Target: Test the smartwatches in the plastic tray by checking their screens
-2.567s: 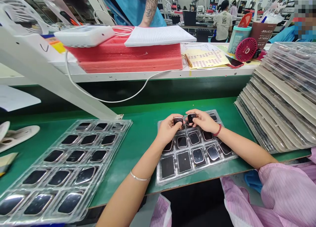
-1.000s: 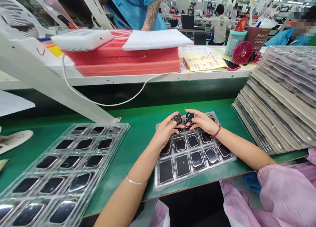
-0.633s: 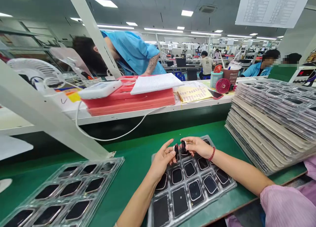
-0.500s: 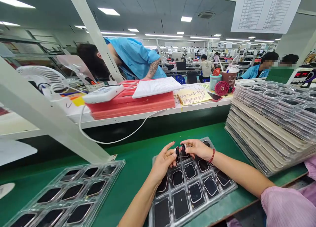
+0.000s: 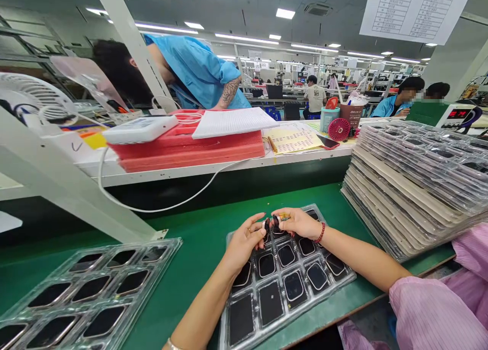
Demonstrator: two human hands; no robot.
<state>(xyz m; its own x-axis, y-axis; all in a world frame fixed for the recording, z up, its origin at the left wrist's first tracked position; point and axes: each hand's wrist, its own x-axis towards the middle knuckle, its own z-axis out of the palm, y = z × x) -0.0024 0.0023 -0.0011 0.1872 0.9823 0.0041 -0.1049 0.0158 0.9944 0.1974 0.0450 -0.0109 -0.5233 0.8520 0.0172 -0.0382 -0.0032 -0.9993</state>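
My left hand [image 5: 241, 246] pinches a small black screen with a silvery rim [image 5: 266, 225] between thumb and fingers, on edge. Close beside it, my right hand [image 5: 299, 222] grips a second black screen [image 5: 276, 221], also upright, with a bit of yellowish ribbon showing near the fingers. Both pieces are held over the far part of a clear plastic tray [image 5: 256, 309], whose pockets hold several rounded-square black screens [image 5: 286, 255]. Fingers and wrists hide some of the far pockets.
Another clear tray of screens [image 5: 91, 287] lies at the left on the green bench [image 5: 183, 284]. A tall stack of trays [image 5: 400, 208] stands at the right. Red foam [image 5: 190, 152], papers and a cup sit on the shelf; a person in blue [image 5: 194, 70] leans behind it.
The view has shifted, so the bench things sit a little further left and higher. Both hands still hold their pieces, and a yellowish ribbon now shows by the right fingers.
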